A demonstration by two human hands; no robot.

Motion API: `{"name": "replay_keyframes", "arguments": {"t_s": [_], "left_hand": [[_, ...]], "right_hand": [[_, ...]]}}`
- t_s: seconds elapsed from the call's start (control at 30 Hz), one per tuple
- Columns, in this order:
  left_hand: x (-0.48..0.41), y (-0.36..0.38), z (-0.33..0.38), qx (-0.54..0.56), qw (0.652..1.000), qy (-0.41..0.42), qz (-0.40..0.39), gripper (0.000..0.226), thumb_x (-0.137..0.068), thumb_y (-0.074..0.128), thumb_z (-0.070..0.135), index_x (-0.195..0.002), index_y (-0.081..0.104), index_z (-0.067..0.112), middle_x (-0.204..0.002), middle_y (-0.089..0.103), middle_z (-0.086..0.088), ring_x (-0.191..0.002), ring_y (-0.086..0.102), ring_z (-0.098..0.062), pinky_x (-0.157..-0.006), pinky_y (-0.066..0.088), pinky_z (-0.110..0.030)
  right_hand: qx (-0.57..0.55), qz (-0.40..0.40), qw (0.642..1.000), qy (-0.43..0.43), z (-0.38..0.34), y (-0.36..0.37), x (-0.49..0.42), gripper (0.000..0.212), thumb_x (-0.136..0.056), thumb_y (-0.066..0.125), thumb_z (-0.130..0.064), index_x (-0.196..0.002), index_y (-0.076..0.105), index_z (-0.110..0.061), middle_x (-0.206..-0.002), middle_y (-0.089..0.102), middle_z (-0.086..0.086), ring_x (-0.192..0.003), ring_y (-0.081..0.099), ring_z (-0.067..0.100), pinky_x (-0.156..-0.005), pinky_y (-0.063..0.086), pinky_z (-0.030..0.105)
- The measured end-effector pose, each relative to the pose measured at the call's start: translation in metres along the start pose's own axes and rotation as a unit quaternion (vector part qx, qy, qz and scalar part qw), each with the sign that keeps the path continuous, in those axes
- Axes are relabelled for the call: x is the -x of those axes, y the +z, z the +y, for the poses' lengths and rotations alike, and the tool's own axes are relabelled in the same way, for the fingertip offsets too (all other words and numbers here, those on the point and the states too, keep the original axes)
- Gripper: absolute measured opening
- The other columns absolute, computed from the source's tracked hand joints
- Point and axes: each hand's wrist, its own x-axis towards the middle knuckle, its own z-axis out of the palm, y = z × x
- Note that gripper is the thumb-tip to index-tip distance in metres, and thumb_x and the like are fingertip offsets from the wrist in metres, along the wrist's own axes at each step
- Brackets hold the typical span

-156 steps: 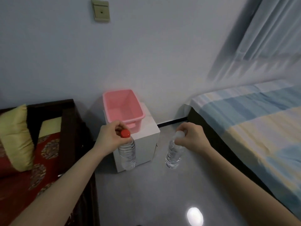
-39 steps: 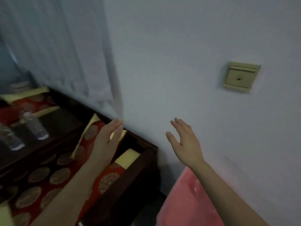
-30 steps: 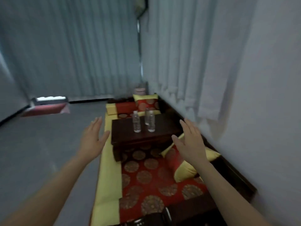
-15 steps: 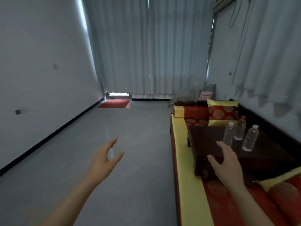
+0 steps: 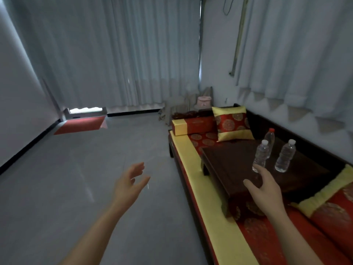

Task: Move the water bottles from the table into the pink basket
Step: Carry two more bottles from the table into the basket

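Observation:
Three clear water bottles stand upright on a low dark wooden table that rests on the red and yellow couch. A white-capped bottle is nearest, a second white-capped bottle stands to its right, and a red-capped bottle is behind them. My right hand hovers open over the table's front part, fingertips just short of the nearest bottle's base. My left hand is open over the grey floor, holding nothing. The pink basket is out of view.
The couch runs along the right wall with a red and yellow cushion at its far end and another cushion at the near right. Grey floor spreads to the left. Curtains cover the far wall, with a red mat below.
Five seconds ago each hand held a bottle by the pink basket; now both are empty. The view has swung round to the couch table, and my right hand has closed in on the nearest bottle.

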Motion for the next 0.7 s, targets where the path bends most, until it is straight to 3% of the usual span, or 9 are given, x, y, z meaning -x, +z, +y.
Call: {"name": "replay_keyframes", "arguments": {"t_s": [0.23,0.37,0.57,0.7], "left_hand": [[-0.182,0.007,-0.026,0.035,0.998,0.004,-0.054,0.037,-0.087,0.066,0.011,-0.123,0.058,0.015,-0.114,0.066,-0.005,-0.105,0.062,-0.019,-0.094,0.046,-0.034],[-0.294,0.048,-0.035,0.036,0.992,0.011,-0.120,0.040,-0.088,0.065,0.016,-0.127,0.057,0.013,-0.115,0.065,-0.004,-0.104,0.061,-0.017,-0.090,0.045,-0.030],[-0.427,0.155,-0.022,0.042,0.959,0.083,-0.269,0.041,-0.089,0.065,0.026,-0.129,0.056,0.020,-0.117,0.066,0.002,-0.109,0.062,-0.014,-0.089,0.048,-0.029],[-0.493,0.251,0.009,0.035,0.917,0.145,-0.370,0.042,-0.088,0.065,0.031,-0.129,0.056,0.023,-0.116,0.067,0.007,-0.102,0.061,-0.005,-0.081,0.045,-0.017]], "right_hand": [[-0.001,0.040,0.996,0.074,-0.015,0.076,-0.091,0.056,-0.082,0.069,-0.020,-0.134,0.050,-0.018,-0.139,0.053,0.006,-0.129,0.047,0.023,-0.103,0.038,0.036],[0.012,0.073,0.993,0.095,-0.017,0.110,-0.158,0.056,-0.080,0.071,-0.020,-0.133,0.052,-0.018,-0.137,0.055,0.005,-0.127,0.049,0.022,-0.102,0.039,0.036],[0.023,0.165,0.973,0.161,0.004,0.144,-0.217,0.052,-0.079,0.070,-0.016,-0.129,0.054,-0.018,-0.130,0.059,0.002,-0.118,0.054,0.016,-0.091,0.036,0.026],[0.045,0.221,0.950,0.216,0.020,0.143,-0.254,0.050,-0.078,0.071,-0.015,-0.126,0.055,-0.018,-0.121,0.059,-0.003,-0.117,0.054,0.018,-0.091,0.037,0.026]]}}
